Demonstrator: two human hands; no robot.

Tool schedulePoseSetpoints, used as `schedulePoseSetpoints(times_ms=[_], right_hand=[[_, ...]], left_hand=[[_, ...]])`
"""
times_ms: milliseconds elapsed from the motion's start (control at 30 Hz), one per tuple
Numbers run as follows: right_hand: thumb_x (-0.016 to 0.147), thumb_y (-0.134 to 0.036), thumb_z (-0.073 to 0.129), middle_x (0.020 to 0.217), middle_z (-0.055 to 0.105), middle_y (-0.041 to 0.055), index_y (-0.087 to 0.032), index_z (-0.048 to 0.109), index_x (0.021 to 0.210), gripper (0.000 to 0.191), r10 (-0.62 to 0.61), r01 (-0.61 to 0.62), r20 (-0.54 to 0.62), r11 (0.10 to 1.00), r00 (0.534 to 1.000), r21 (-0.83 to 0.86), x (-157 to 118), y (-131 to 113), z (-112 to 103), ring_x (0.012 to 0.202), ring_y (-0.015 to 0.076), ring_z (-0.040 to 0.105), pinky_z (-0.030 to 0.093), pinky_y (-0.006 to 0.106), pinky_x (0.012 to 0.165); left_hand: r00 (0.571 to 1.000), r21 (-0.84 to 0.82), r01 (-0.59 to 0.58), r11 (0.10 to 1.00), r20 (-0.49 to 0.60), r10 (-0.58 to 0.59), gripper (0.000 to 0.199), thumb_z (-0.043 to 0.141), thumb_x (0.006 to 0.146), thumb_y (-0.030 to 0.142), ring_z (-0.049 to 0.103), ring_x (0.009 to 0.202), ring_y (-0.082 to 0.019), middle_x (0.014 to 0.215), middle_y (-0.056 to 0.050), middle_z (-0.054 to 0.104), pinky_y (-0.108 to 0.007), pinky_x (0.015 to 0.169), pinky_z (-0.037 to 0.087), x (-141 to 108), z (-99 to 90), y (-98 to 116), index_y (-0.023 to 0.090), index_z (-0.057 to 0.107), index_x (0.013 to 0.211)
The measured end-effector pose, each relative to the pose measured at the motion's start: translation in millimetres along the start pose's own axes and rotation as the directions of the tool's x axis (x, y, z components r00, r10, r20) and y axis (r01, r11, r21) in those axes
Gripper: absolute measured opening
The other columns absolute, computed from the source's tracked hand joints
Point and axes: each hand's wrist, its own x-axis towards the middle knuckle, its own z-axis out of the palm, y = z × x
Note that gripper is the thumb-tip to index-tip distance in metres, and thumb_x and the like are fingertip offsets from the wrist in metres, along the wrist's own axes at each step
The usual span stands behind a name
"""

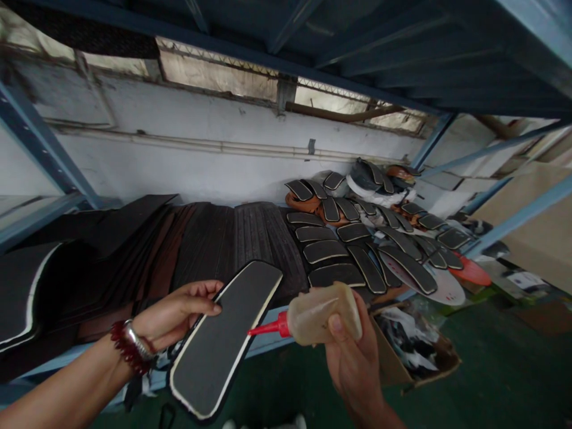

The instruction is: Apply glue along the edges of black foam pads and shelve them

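Note:
My left hand [187, 310], with a red bead bracelet and a silver bangle at the wrist, pinches the left edge of a dark, curved flat panel [227, 339]. A pale line of glue runs along much of the panel's border. In my right hand [353, 351] is a translucent glue bottle [319, 313] with a red nozzle, tipped on its side. The nozzle's tip meets the panel's right edge, where the pale line shows. My right thumb presses on the bottle's side; the other fingers are mostly hidden behind it.
Many similar pale-edged panels [330, 251] lie spread over the shelf at right. Dark and brown sheets [205, 244] are stacked at left, beside a large pale-edged piece [22, 286]. A cardboard box [393, 357] of scraps stands below. Blue shelf beams [433, 143] frame the space.

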Motion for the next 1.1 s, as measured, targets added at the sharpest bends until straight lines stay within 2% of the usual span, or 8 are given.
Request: schedulePoseSetpoints(times_ms=[233, 467, 767, 833, 900, 1033, 1067, 1100], right_hand=[[0.081, -0.033, 0.083, 0.114, 0.068, 0.0128, -0.027, 0.056, 0.125, 0.053, 0.006, -0.006, 0.143, 1.0, 0.99, 0.004, -11.0, -3.5, -1.3, 0.098, 0.0344, 0.069, 0.059, 0.051, 0.081], [0.087, -0.033, 0.077, 0.124, 0.063, 0.0146, -0.027, 0.048, 0.134, 0.056, -0.048, 0.046, 0.318, 0.999, 0.947, 0.015, -25.3, 2.4, -11.6, 0.108, 0.0363, 0.065, 0.057, 0.053, 0.085], [0.08, -0.041, 0.085, 0.113, 0.066, 0.0109, -0.027, 0.053, 0.126, 0.058, 0.035, -0.041, 0.236, 0.999, 0.971, 0.021, -44.5, -0.2, 2.5, 0.106, 0.0348, 0.065, 0.053, 0.055, 0.091], [0.078, -0.039, 0.087, 0.112, 0.067, 0.011, -0.027, 0.054, 0.126, 0.06, 0.078, -0.088, 0.205, 0.995, 0.976, 0.039, -47.2, 6.1, 2.7, 0.103, 0.0338, 0.066, 0.055, 0.052, 0.088], [0.078, -0.041, 0.085, 0.107, 0.068, 0.0112, -0.024, 0.055, 0.125, 0.058, 0.204, -0.218, 0.19, 0.974, 0.96, 0.061, -45.8, 15.0, 3.1, 0.096, 0.032, 0.068, 0.058, 0.044, 0.076], [0.073, -0.047, 0.088, 0.096, 0.07, 0.0105, -0.017, 0.061, 0.107, 0.052, 0.568, -0.58, 0.119, 0.794, 0.815, 0.18, -20.3, 26.8, 10.0, 0.082, 0.0278, 0.069, 0.055, 0.031, 0.055], [0.07, -0.045, 0.09, 0.094, 0.07, 0.0091, -0.017, 0.061, 0.104, 0.052, 0.57, -0.573, 0.082, 0.791, 0.818, 0.216, -10.0, 26.4, 12.6, 0.08, 0.026, 0.069, 0.055, 0.029, 0.054], [0.07, -0.043, 0.09, 0.092, 0.069, 0.0073, -0.017, 0.061, 0.102, 0.05, 0.509, -0.507, 0.054, 0.833, 0.859, 0.221, 0.8, 24.9, 15.2, 0.077, 0.0234, 0.068, 0.053, 0.027, 0.052]], left_hand=[[0.999, -0.013, 0.012, 1.0, -0.051, -0.012, 0.026, 0.08, 0.054, 0.011, 0.072, 0.062, -0.019, 0.076, -0.007, 0.079, -0.028, 0.061, 0.059, 4.2, -1.5, -1.1, 0.013, 0.073, 0.079], [0.994, -0.022, -0.011, 1.0, -0.109, 0.009, 0.021, 0.076, 0.055, 0.006, 0.071, 0.058, -0.02, 0.07, -0.009, 0.077, -0.029, 0.058, 0.059, 1.8, 1.7, 0.4, 0.012, 0.071, 0.075], [0.981, -0.066, -0.039, 0.997, -0.19, 0.026, 0.017, 0.072, 0.058, 0.001, 0.071, 0.055, -0.021, 0.068, -0.011, 0.076, -0.029, 0.054, 0.06, -0.5, 1.3, 0.5, 0.011, 0.071, 0.072], [0.979, -0.074, -0.045, 0.996, -0.201, 0.03, 0.016, 0.072, 0.059, 0.001, 0.071, 0.054, -0.021, 0.067, -0.011, 0.076, -0.029, 0.054, 0.06, -0.6, 0.9, -0.1, 0.011, 0.07, 0.071], [0.978, -0.08, -0.047, 0.996, -0.205, 0.03, 0.016, 0.072, 0.059, 0.001, 0.071, 0.055, -0.022, 0.067, -0.011, 0.075, -0.03, 0.054, 0.06, -0.6, 1.1, -1.2, 0.011, 0.069, 0.071], [0.977, -0.114, -0.05, 0.992, -0.209, 0.025, 0.023, 0.076, 0.057, 0.003, 0.071, 0.057, -0.021, 0.066, -0.007, 0.074, -0.031, 0.058, 0.061, -0.6, 5.2, -8.0, 0.014, 0.065, 0.074], [0.977, -0.124, -0.055, 0.991, -0.209, 0.028, 0.026, 0.077, 0.057, 0.003, 0.071, 0.058, -0.021, 0.066, -0.005, 0.073, -0.031, 0.058, 0.061, -0.8, 7.0, -10.8, 0.015, 0.063, 0.075], [0.978, -0.13, -0.058, 0.99, -0.205, 0.031, 0.029, 0.078, 0.056, 0.004, 0.071, 0.058, -0.021, 0.066, -0.004, 0.073, -0.031, 0.058, 0.061, -1.0, 9.3, -13.6, 0.016, 0.062, 0.076]])
